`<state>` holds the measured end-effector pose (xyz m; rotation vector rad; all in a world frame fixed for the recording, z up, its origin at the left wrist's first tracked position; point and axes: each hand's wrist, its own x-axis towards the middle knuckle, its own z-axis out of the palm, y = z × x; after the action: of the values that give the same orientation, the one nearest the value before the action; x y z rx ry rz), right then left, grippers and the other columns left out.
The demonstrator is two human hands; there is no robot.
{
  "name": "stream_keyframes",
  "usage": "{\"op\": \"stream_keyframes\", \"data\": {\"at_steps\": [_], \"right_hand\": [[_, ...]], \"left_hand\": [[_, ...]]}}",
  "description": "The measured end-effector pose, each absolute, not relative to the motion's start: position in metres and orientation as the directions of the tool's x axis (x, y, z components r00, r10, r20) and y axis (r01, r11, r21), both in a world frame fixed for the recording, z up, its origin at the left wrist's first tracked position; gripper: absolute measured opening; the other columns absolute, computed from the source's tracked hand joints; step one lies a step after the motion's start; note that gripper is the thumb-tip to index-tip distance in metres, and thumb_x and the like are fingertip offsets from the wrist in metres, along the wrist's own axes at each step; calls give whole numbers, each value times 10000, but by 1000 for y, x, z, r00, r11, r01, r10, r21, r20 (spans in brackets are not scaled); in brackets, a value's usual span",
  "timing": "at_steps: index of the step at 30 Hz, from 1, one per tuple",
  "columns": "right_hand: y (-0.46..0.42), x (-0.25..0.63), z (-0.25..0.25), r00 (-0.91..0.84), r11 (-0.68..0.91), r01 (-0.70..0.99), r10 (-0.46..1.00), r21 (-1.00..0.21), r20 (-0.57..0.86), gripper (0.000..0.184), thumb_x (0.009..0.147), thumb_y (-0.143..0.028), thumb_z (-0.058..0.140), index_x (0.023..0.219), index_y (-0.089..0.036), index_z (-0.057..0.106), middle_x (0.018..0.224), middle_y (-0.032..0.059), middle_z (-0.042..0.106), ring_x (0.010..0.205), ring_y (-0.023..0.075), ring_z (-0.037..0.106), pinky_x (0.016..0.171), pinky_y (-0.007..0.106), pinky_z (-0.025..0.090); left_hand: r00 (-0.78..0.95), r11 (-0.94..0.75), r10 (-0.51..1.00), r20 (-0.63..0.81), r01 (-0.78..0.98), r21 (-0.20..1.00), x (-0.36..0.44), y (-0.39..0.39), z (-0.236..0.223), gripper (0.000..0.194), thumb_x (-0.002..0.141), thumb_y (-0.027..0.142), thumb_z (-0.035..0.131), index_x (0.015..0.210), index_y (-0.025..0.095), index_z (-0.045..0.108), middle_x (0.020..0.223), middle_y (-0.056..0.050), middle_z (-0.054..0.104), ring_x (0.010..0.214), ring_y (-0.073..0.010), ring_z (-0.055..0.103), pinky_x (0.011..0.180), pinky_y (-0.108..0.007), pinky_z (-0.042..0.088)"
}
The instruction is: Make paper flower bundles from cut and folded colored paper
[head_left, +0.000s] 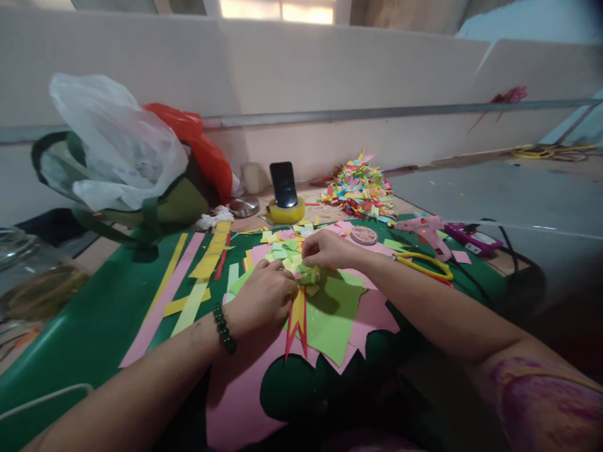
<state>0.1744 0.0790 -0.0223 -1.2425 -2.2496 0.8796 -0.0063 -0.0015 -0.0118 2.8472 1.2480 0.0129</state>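
My left hand [267,290], with a dark green bead bracelet [225,328] at the wrist, has its fingers curled on a light green folded-paper rosette [308,275]. Yellow and red pointed paper tails [297,320] hang from below it. My right hand [328,250] pinches at the rosette's far side, on what looks like a small light green paper piece; its fingertips are partly hidden. Beneath lie a light green sheet [334,314] and pink paper [245,395] with zigzag edges. Small paper squares [281,248] are scattered just beyond my hands.
On the right lie a pink glue gun [426,233], yellow-handled scissors [426,267] and a purple power strip [472,238]. A phone [283,184] leans on a yellow tape roll [286,211]. Paper strips [164,298] and a bag [183,194] are left; colourful paper cuttings [358,188] are piled behind.
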Motion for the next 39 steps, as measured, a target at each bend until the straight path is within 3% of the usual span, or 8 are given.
{"op": "stream_keyframes", "data": {"at_steps": [9,15,21,30,34,39], "right_hand": [[68,169,-15,-469,414,787,883,-457,-7,136,679,-121,622,751,-176,724,742,12,713,698,139,620,566,211,380],[66,167,-14,-454,414,822,891,-392,-10,154,669,-129,605,753,-186,720,775,19,728,706,157,624,542,236,352],[66,166,-16,-454,426,838,891,-342,-5,168,672,-135,614,776,-200,730,812,25,741,730,169,636,529,238,331],[63,162,-15,-449,427,868,893,-253,-34,193,693,-154,623,833,-215,740,870,41,747,772,192,645,525,251,315],[64,162,-15,-465,445,867,884,-224,-45,154,733,-274,664,860,-215,729,889,53,741,791,203,644,525,261,309],[64,163,-16,-465,448,873,883,-193,-56,239,755,-391,692,917,-218,717,934,61,732,824,211,639,544,263,316]], "left_hand": [[716,-717,697,23,697,9,-9,3,-18,185,816,161,512,687,183,643,814,-77,699,847,-237,523,753,-378,350],[702,-702,712,11,712,2,-7,3,-19,163,799,135,511,685,184,617,792,-74,689,840,-244,532,771,-384,380],[667,-670,742,67,740,61,-9,6,-27,234,767,122,526,956,169,656,883,-101,703,897,-278,563,806,-409,426],[675,-677,736,57,734,44,-10,6,-26,315,765,104,507,1038,172,651,921,-95,715,922,-280,579,838,-416,437],[680,-681,732,43,732,30,-9,5,-25,294,779,110,505,1028,163,651,903,-97,707,919,-280,576,832,-419,435],[684,-685,728,42,728,15,-8,3,-24,223,798,117,501,953,163,654,883,-99,704,908,-276,574,826,-416,435]]}}
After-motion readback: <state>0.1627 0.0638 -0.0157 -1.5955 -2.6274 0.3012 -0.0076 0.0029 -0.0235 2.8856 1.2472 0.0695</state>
